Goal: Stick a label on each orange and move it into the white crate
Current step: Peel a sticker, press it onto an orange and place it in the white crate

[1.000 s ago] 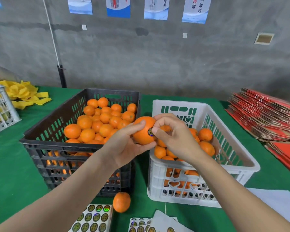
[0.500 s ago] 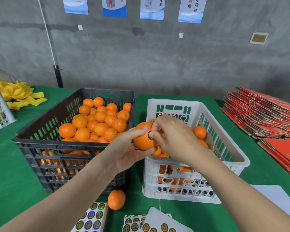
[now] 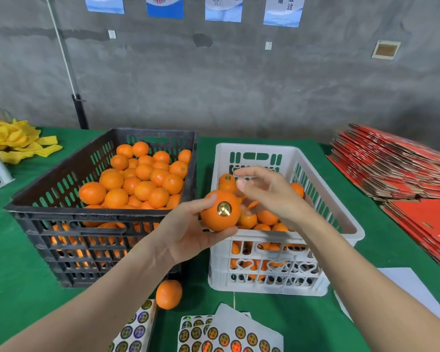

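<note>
Orange (image 3: 220,210), round and glossy, round gold label (image 3: 224,208) already stuck on, gripped by left hand (image 3: 188,232) at the near-left corner of the white slatted plastic crate (image 3: 264,148), not yet in; right hand (image 3: 267,191) slack, empty; black plastic crate (image 3: 87,212) holds many more to do.

**Views:** one, head camera, wide-angle, worn by the person.
**Facing:** forward and down over a green table (image 3: 23,262); grey wall (image 3: 239,97) at 12 o'clock.
**Range:** close. Forearms enter at 7 and 5 o'clock. The left hand (image 3: 188,237), holding an orange (image 3: 211,221), and the right hand (image 3: 269,196) sit at centre.
**Field:** black crate (image 3: 61,209) at 9 to 10 o'clock, white crate (image 3: 254,147) just right of centre, sticker sheets (image 3: 229,334) at 6 o'clock, cut by the bottom edge.
</note>
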`<state>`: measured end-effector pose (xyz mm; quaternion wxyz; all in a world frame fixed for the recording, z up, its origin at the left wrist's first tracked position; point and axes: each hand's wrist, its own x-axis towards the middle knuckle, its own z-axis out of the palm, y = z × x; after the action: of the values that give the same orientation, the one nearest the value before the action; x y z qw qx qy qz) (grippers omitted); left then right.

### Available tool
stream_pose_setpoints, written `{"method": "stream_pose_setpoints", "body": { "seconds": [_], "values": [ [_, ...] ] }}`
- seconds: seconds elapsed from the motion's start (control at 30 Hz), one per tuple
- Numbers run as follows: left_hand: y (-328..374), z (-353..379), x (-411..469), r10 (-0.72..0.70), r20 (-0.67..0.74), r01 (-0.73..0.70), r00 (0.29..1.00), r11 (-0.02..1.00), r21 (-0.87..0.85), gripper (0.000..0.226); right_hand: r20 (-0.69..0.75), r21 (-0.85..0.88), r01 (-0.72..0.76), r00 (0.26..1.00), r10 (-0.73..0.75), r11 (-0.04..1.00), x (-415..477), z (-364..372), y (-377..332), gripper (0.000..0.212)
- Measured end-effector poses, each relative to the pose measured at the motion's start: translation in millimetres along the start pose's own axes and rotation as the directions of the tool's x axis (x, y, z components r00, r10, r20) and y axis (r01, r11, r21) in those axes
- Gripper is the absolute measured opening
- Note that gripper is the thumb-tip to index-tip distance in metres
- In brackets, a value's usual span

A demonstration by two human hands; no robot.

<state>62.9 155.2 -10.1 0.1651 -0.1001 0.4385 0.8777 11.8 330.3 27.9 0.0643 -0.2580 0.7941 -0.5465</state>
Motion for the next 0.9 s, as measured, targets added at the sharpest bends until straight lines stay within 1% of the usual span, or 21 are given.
{"method": "stream_pose_setpoints", "body": {
  "seconds": [0.03,0.07,0.1,0.13,0.17,0.2,0.27,0.33,0.4,0.43,0.47,0.53,0.6,0.67,0.7,0.73,0.77,0.8,0.83,0.87,0.9],
  "values": [
    [-1.2,1.2,1.5,0.012,-0.002,-0.012,1.0,1.0,0.004,0.056,0.005,-0.002,0.0,1.0,0.0,1.0,-2.4,1.6,5.7,0.048],
    [-2.9,2.4,2.9,0.023,0.009,-0.023,1.0,1.0,0.016,0.054,0.026,-0.087,0.026,0.999,-0.023,0.996,-5.2,7.3,12.7,0.057],
    [-5.2,3.7,4.4,0.034,0.03,-0.035,0.999,0.999,0.039,0.053,0.058,-0.213,0.074,0.996,-0.064,0.974,-8.1,16.3,19.0,0.066],
    [-7.7,4.2,6.1,0.045,0.056,-0.048,0.997,0.997,0.065,0.051,0.067,-0.322,0.118,0.993,-0.102,0.939,-9.3,25.8,23.4,0.071],
    [-10.5,4.0,8.2,0.06,0.072,-0.067,0.996,0.994,0.089,0.051,0.049,-0.384,0.15,0.989,-0.142,0.911,-7.5,33.6,28.8,0.07],
    [-13.9,3.8,10.7,0.079,0.066,-0.086,0.995,0.99,0.112,0.05,0.014,-0.408,0.167,0.984,-0.176,0.898,-2.2,36.5,34.0,0.066],
    [-23.4,0.2,14.3,0.123,0.006,-0.122,0.992,0.972,0.2,0.05,-0.087,-0.396,0.123,0.982,-0.17,0.91,18.9,26.0,44.9,0.06],
    [-39.4,-10.2,15.0,0.145,-0.052,-0.118,0.988,0.931,0.346,0.042,-0.183,-0.421,-0.016,0.981,-0.068,0.907,48.9,1.0,61.8,0.061],
    [-61.5,-26.3,12.7,0.115,-0.064,-0.067,0.991,0.862,0.502,0.025,-0.233,-0.478,-0.198,0.968,0.094,0.856,77.4,-27.8,84.0,0.059],
    [-72.4,-35.5,12.4,0.084,-0.095,-0.014,0.992,0.817,0.577,0.026,-0.218,-0.537,-0.256,0.963,0.161,0.804,88.9,-39.9,96.6,0.055],
    [-82.2,-44.9,12.9,0.053,-0.143,0.052,0.988,0.764,0.643,0.028,-0.172,-0.606,-0.277,0.961,0.218,0.745,97.6,-49.0,108.7,0.05],
    [-97.3,-61.6,17.1,0.009,-0.232,0.17,0.973,0.649,0.741,0.03,-0.043,-0.7,-0.244,0.953,0.301,0.671,109.5,-56.9,131.4,0.047],
    [-107.9,-74.0,25.4,-0.024,-0.288,0.249,0.957,0.572,0.782,0.029,0.044,-0.74,-0.195,0.941,0.337,0.643,115.0,-53.6,147.7,0.048],
    [-116.7,-82.4,36.3,-0.026,-0.339,0.303,0.94,0.515,0.802,0.024,0.089,-0.771,-0.164,0.929,0.359,0.616,118.7,-46.8,158.8,0.061],
    [-120.5,-85.1,41.1,-0.031,-0.359,0.331,0.933,0.466,0.82,0.022,0.1,-0.795,-0.152,0.922,0.374,0.587,120.7,-43.6,162.7,0.071],
    [-124.0,-87.5,45.4,-0.044,-0.371,0.36,0.928,0.371,0.856,0.02,0.091,-0.824,-0.147,0.919,0.383,0.548,122.4,-40.5,163.5,0.079],
    [-128.2,-90.3,48.9,-0.062,-0.377,0.381,0.924,0.239,0.893,0.021,0.061,-0.846,-0.142,0.932,0.358,0.514,123.0,-37.7,160.7,0.083],
    [-132.9,-91.1,51.7,-0.081,-0.392,0.399,0.916,0.115,0.91,0.026,0.022,-0.847,-0.137,0.956,0.291,0.514,121.9,-35.2,152.8,0.081],
    [-138.2,-91.1,54.2,-0.089,-0.399,0.404,0.913,0.037,0.914,0.031,-0.032,-0.812,-0.127,0.984,0.173,0.569,118.1,-32.5,140.6,0.073],
    [-144.2,-91.7,56.4,-0.096,-0.407,0.408,0.909,-0.009,0.913,0.035,-0.106,-0.746,-0.097,0.994,0.026,0.658,109.3,-27.9,125.3,0.06],
    [-150.8,-92.0,59.2,-0.107,-0.412,0.409,0.905,-0.053,0.911,0.037,-0.184,-0.661,-0.013,0.972,-0.146,0.75,95.8,-20.7,109.9,0.044]
  ]
}}
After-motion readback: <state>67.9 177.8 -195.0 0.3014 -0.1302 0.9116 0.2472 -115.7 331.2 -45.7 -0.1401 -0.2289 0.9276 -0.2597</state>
